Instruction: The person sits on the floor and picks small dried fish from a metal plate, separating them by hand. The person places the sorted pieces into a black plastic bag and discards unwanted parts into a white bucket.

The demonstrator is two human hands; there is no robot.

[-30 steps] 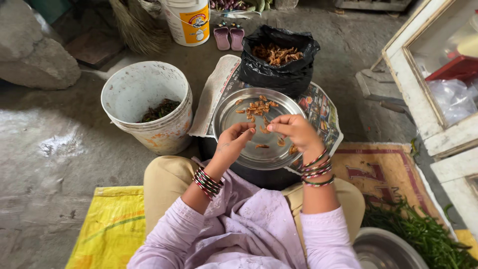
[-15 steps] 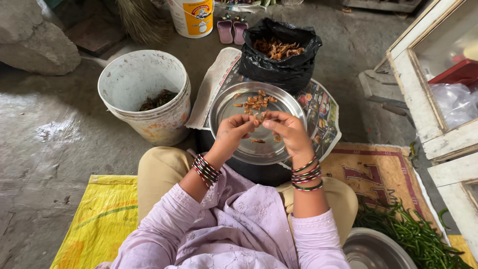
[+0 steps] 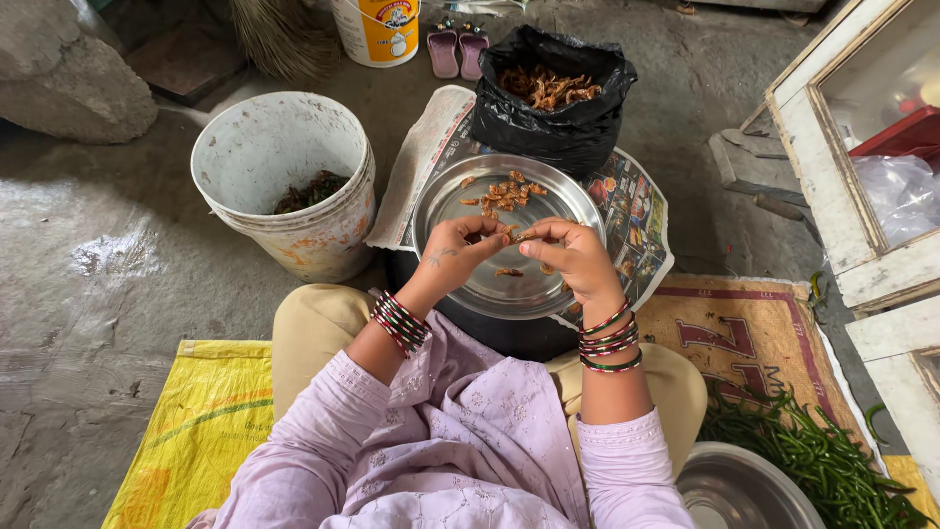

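My left hand (image 3: pixel 457 253) and my right hand (image 3: pixel 569 257) meet over a round steel plate (image 3: pixel 446 208) in front of my knees. Both pinch one small brown dried piece (image 3: pixel 520 236) between their fingertips. A little heap of the same brown pieces (image 3: pixel 501 191) lies at the plate's far side, and one loose piece (image 3: pixel 507 272) lies near its middle. Beyond the plate, an open black plastic bag (image 3: pixel 548 122) holds more brown dried pieces. Both wrists wear several striped bangles.
A white bucket (image 3: pixel 282 162) with dark scraps stands to the left. Newspaper (image 3: pixel 632 211) lies under the plate. Green chillies (image 3: pixel 813 456) are heaped at lower right beside a steel bowl (image 3: pixel 749 490). A white wooden frame (image 3: pixel 832 157) stands on the right, a yellow sack (image 3: pixel 196 431) on the left.
The view has shifted slightly. My hands stay together over the plate, working the small brown piece; the fingers have closed in on it a little more.
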